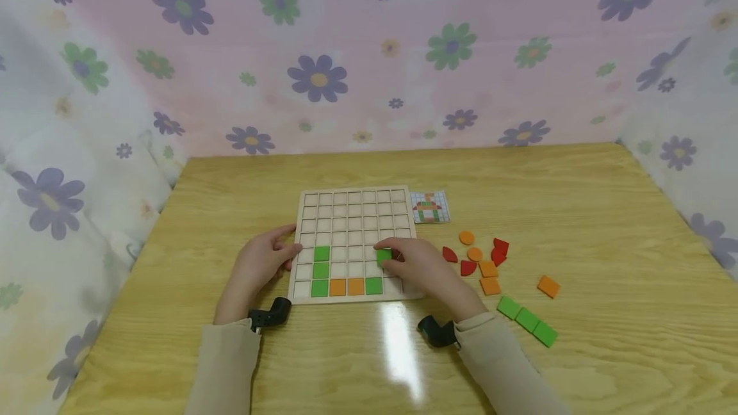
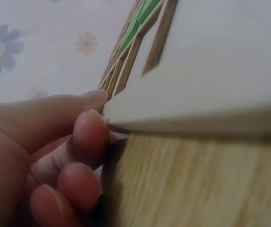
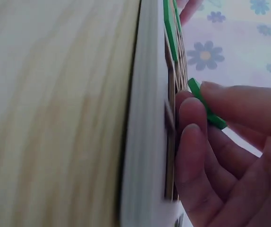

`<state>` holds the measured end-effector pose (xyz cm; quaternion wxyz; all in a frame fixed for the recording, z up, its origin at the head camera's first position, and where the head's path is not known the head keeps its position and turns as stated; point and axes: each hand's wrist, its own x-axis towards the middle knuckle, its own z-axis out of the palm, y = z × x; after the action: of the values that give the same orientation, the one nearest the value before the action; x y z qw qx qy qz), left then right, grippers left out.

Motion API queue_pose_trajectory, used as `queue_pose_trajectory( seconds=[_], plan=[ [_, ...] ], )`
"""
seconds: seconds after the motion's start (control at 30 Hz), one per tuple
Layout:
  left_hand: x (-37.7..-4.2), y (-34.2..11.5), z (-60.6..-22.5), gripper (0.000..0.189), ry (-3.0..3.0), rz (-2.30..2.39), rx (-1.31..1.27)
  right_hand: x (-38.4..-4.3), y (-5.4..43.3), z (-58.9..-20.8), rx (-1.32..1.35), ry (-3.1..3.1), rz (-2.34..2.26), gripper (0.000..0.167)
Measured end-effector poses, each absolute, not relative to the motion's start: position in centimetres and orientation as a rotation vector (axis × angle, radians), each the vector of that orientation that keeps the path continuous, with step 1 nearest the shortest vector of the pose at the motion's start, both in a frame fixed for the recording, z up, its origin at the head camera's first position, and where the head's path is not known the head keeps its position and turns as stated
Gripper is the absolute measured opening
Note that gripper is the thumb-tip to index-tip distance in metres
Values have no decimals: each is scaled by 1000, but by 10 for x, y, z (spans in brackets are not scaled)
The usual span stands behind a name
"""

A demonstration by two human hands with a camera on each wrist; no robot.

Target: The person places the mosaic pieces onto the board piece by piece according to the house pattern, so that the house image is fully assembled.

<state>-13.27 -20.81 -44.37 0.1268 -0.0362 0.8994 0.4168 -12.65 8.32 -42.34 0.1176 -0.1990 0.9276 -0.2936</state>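
Right of centre in the head view, red wedges (image 1: 450,255), orange pieces (image 1: 489,268) and a row of three green squares (image 1: 527,319) lie on the wood-grained table (image 1: 605,223), beside my right hand (image 1: 418,261), whose thumb and finger pinch a flat green tile (image 1: 382,256) above the pale wooden grid board (image 1: 340,212) at lower centre. My fingers hide part of that tile and the cells beneath; the printed card (image 1: 429,207) is small, its details hard to read. My left hand (image 1: 262,258), fingers curled, grips the board's left edge.
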Motion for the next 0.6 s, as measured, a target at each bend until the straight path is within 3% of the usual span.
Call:
queue_pose_trajectory(
  seconds=[0.6],
  plan=[
    [-132,-210,-447,51,2609,1239,-115,-122,68,-430,-604,2785,-890,17]
  ],
)
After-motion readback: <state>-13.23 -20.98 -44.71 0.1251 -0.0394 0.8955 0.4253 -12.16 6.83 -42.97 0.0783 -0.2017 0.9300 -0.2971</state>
